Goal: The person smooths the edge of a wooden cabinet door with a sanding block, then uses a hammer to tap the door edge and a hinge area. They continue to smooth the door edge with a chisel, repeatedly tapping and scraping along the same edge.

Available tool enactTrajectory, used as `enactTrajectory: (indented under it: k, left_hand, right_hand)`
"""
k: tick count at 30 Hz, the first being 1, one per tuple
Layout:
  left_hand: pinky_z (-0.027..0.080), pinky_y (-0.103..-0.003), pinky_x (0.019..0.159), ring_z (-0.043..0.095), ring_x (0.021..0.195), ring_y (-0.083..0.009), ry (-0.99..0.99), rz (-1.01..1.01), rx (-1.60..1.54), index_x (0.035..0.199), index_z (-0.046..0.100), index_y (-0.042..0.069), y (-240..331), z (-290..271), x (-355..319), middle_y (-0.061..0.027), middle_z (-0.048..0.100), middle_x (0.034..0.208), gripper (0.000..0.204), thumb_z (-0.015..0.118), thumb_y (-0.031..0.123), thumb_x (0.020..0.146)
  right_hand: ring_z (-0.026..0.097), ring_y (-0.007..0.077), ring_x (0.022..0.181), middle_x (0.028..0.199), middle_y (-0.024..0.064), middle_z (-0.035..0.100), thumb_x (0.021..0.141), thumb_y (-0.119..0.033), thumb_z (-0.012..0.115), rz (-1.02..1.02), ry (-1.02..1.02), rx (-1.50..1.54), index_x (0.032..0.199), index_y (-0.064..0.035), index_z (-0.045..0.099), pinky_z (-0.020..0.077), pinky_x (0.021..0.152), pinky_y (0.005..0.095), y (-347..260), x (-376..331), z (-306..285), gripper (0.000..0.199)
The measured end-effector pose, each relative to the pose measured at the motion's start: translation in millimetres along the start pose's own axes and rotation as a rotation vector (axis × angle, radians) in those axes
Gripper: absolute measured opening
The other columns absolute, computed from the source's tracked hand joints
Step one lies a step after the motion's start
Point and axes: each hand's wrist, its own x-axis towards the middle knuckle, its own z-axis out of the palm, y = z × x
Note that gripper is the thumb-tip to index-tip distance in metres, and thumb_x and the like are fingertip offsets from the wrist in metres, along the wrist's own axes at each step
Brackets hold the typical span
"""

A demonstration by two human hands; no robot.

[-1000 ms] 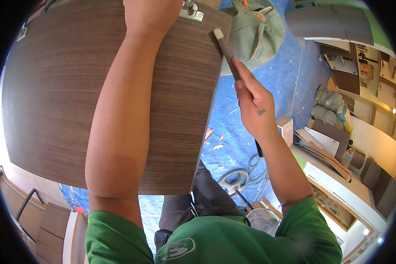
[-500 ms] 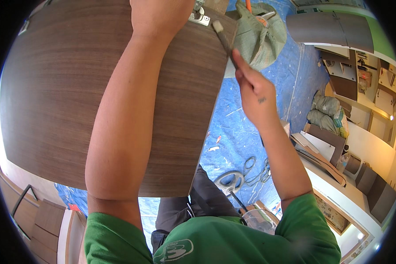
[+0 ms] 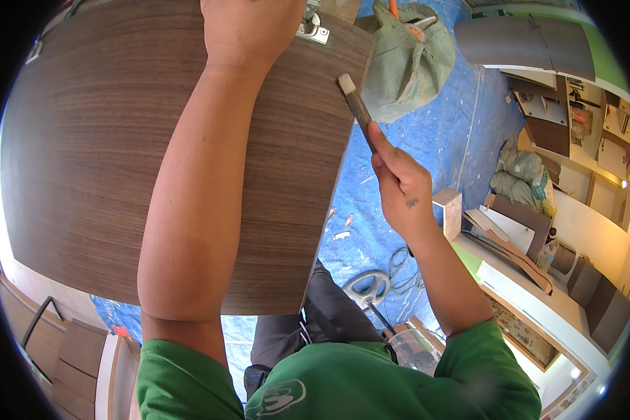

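Note:
A large dark wood-grain panel (image 3: 98, 161), like a cabinet door, stretches before me. My left hand (image 3: 252, 31) is at its far side, beside a metal hinge (image 3: 314, 31); the fingers are cut off by the upper edge of the view. In my right hand (image 3: 404, 183), closed around its lower end, is a narrow brown stick with a pale blunt tip (image 3: 361, 110). That tip shows over the panel's right-hand part, nearer me than the hinge. Whether it touches the surface I cannot tell.
A grey-green sack (image 3: 409, 66) lies past the panel's right edge on blue floor sheeting (image 3: 462, 126). Nearer me are a grey wheel-like ring (image 3: 366, 287) with a cable and a clear container (image 3: 414, 350). Panels and boards (image 3: 518, 234) crowd the right side.
My right hand has drawn the stick back toward me, so its pale tip has left the hinge's side. My left hand has shifted slightly left.

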Motion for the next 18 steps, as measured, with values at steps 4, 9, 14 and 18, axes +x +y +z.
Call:
enactTrajectory:
  k: [4, 9, 14, 18]
  left_hand:
    - [0.052, -0.041, 0.088, 0.071, 0.098, -0.0348, -0.086, -0.068, -0.066, 0.111, 0.072, -0.002, 13.0, -3.7, -1.1, -0.0206, 0.075, 0.099, 0.033, 0.061, 0.028, 0.100]
    - [0.052, -0.038, 0.086, 0.071, 0.094, -0.0299, -0.097, -0.144, -0.107, 0.111, 0.071, -0.003, 9.2, -1.8, -2.1, -0.0198, 0.075, 0.097, 0.033, 0.061, 0.027, 0.100]
    - [0.052, -0.037, 0.085, 0.070, 0.092, -0.0269, -0.109, -0.134, -0.084, 0.111, 0.071, -0.004, 15.8, -6.4, -2.7, -0.0181, 0.075, 0.095, 0.034, 0.062, 0.027, 0.100]
    - [0.052, -0.037, 0.085, 0.069, 0.092, -0.0260, -0.093, -0.092, -0.065, 0.113, 0.070, -0.004, 13.4, -1.5, -1.8, -0.0173, 0.074, 0.095, 0.035, 0.062, 0.027, 0.100]
  right_hand:
    - [0.062, 0.0212, 0.067, 0.076, 0.0130, 0.062, 0.092, 0.012, 0.061, -0.038, 0.024, -0.020, 0.147, -0.0213, 0.061, 0.0521, 0.070, 0.0300, 7.9, 24.7, 0.3, 0.065]
    - [0.062, 0.0207, 0.067, 0.076, 0.0130, 0.061, 0.094, 0.008, 0.061, 0.048, -0.005, -0.040, 0.146, -0.0206, 0.062, 0.0522, 0.071, 0.0294, -1.5, 40.7, -0.4, 0.059]
    - [0.055, 0.0091, 0.078, 0.083, 0.0068, 0.062, 0.099, 0.005, 0.062, 0.097, -0.089, -0.005, 0.148, -0.0182, 0.059, 0.0484, 0.080, 0.0227, -6.3, 3.3, -6.9, 0.054]
    - [0.064, 0.0208, 0.069, 0.078, 0.0121, 0.064, 0.094, 0.009, 0.058, 0.038, 0.066, -0.021, 0.145, -0.0201, 0.062, 0.0521, 0.071, 0.0289, -5.8, 59.5, 4.2, 0.059]
